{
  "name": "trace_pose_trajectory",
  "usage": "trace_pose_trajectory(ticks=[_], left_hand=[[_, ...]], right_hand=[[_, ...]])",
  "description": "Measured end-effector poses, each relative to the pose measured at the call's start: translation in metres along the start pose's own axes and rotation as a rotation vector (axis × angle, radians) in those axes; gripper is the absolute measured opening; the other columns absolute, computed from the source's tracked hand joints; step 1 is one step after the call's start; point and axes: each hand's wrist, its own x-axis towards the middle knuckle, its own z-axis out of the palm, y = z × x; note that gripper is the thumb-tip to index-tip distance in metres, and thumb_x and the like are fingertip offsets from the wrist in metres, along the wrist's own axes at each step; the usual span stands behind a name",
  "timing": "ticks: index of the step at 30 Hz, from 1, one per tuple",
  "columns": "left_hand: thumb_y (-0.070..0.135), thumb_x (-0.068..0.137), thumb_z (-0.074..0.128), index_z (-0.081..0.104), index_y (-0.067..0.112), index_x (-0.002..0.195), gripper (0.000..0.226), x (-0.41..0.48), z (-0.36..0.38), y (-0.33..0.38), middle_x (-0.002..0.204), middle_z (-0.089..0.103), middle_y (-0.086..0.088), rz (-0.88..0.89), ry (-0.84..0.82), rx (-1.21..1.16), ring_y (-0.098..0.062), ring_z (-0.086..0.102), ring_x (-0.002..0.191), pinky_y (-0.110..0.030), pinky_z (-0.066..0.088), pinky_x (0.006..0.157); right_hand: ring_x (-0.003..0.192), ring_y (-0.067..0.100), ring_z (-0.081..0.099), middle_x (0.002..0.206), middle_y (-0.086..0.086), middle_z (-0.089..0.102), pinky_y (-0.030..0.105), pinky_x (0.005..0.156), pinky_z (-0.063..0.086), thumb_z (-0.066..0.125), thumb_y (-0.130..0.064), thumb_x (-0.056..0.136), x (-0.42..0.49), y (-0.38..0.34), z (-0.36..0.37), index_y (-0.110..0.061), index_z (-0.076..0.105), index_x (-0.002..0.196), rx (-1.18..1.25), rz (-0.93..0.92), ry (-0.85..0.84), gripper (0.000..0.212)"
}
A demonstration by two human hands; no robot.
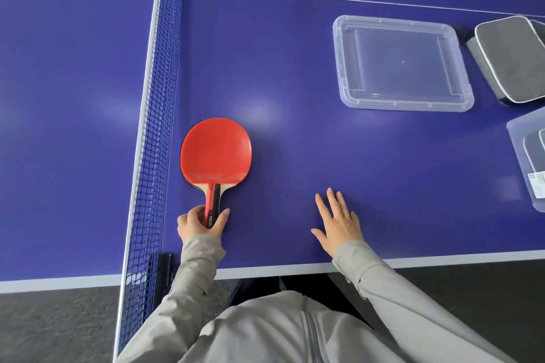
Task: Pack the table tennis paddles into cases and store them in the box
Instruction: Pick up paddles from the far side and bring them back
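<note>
Paddle [216, 153] – red rubber up, flat on blue table [295, 156], lower left of centre, just beside net [156, 127]. Left hand [200, 222] wrapped round handle end; right hand [339, 222] spread flat on table, holding nothing. Judgement: paddle light, stiff, rubber grippy – handle is right hold, keep fingers off rubber. Count: one paddle visible; one grey case [510, 59] at upper right edge; one clear lid [401, 63] beside it; one clear box [528, 162] at right edge, seemingly already holding case.
</note>
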Motion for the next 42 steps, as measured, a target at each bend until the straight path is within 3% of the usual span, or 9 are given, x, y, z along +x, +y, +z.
trace_pose_trajectory(ticks=[4,8,12,13,16,18,23,33,42], left_hand=[[0.042,0.074,0.075,0.042,0.01,0.136,0.077,-0.007,-0.009,0.001,0.133,0.042,-0.012,0.127,0.069,0.188,-0.031,0.038,0.124,-0.048,0.032,0.104],[0.047,0.074,0.072,0.037,0.01,0.141,0.084,-0.015,-0.018,0.007,0.148,0.034,-0.009,0.396,0.135,0.413,-0.03,0.03,0.135,-0.051,0.027,0.104],[0.054,0.075,0.067,0.027,0.013,0.147,0.092,-0.025,-0.011,0.027,0.157,0.019,-0.005,0.624,0.088,0.608,-0.024,0.018,0.145,-0.048,0.02,0.112],[0.061,0.078,0.058,0.023,0.013,0.149,0.092,-0.029,-0.006,0.035,0.158,0.014,-0.004,0.671,0.076,0.652,-0.022,0.013,0.146,-0.046,0.016,0.115],[0.082,0.073,0.005,0.012,0.013,0.15,0.104,-0.046,0.017,0.06,0.158,0.002,-0.001,0.807,0.017,0.805,-0.021,0.004,0.147,-0.043,0.006,0.117],[0.083,0.066,-0.011,0.005,0.014,0.151,0.109,-0.06,0.041,0.073,0.158,-0.005,0.0,0.866,-0.04,0.922,-0.022,-0.003,0.147,-0.042,0.001,0.118],[0.071,0.085,0.022,-0.012,0.016,0.149,0.09,-0.116,0.117,0.098,0.158,-0.017,-0.001,0.991,-0.146,1.094,-0.021,-0.018,0.145,-0.043,-0.007,0.118],[0.071,0.086,0.017,-0.013,0.019,0.149,0.087,-0.29,0.282,0.124,0.158,-0.017,0.002,1.192,-0.239,1.116,-0.018,-0.017,0.145,-0.042,-0.008,0.117],[0.07,0.087,0.017,-0.013,0.02,0.149,0.086,-0.36,0.351,0.168,0.158,-0.017,0.004,1.208,-0.248,1.089,-0.017,-0.017,0.145,-0.04,-0.005,0.119]], right_hand=[[0.147,0.022,-0.014,0.159,0.001,-0.018,0.048,0.116,0.018,0.044,-0.044,0.096,-0.003,0.002,-0.003,-0.027,-0.009,0.15,0.021,0.001,0.001,0.077],[0.147,0.021,-0.015,0.159,-0.001,-0.017,0.049,0.117,0.012,0.041,-0.045,0.097,-0.011,0.008,-0.01,-0.027,-0.009,0.15,0.081,0.0,0.033,0.075],[0.147,0.021,-0.013,0.16,0.0,-0.013,0.048,0.118,0.009,0.037,-0.046,0.098,-0.021,0.028,-0.017,-0.027,-0.007,0.151,0.131,0.006,0.091,0.072],[0.147,0.021,-0.012,0.16,0.0,-0.013,0.048,0.118,0.009,0.037,-0.046,0.098,-0.025,0.036,-0.018,-0.027,-0.006,0.151,0.147,0.019,0.11,0.071],[0.148,0.022,-0.009,0.16,0.001,-0.011,0.047,0.118,0.012,0.036,-0.048,0.098,-0.035,0.061,-0.018,-0.026,-0.005,0.151,0.199,0.068,0.17,0.07],[0.148,0.023,-0.006,0.161,0.001,-0.009,0.047,0.117,0.014,0.036,-0.049,0.097,-0.046,0.081,-0.015,-0.026,-0.004,0.151,0.235,0.108,0.203,0.071],[0.148,0.023,-0.005,0.161,0.002,-0.006,0.047,0.117,0.015,0.039,-0.049,0.096,-0.089,0.156,-0.003,-0.027,-0.002,0.151,0.34,0.216,0.28,0.072],[0.148,0.023,-0.004,0.161,0.005,-0.002,0.047,0.116,0.017,0.039,-0.048,0.096,-0.193,0.341,0.046,-0.026,-0.002,0.151,0.38,0.423,0.39,0.071],[0.148,0.023,-0.002,0.161,0.004,0.0,0.046,0.117,0.016,0.039,-0.048,0.096,-0.221,0.449,0.044,-0.027,0.0,0.151,0.442,0.496,0.443,0.07]])
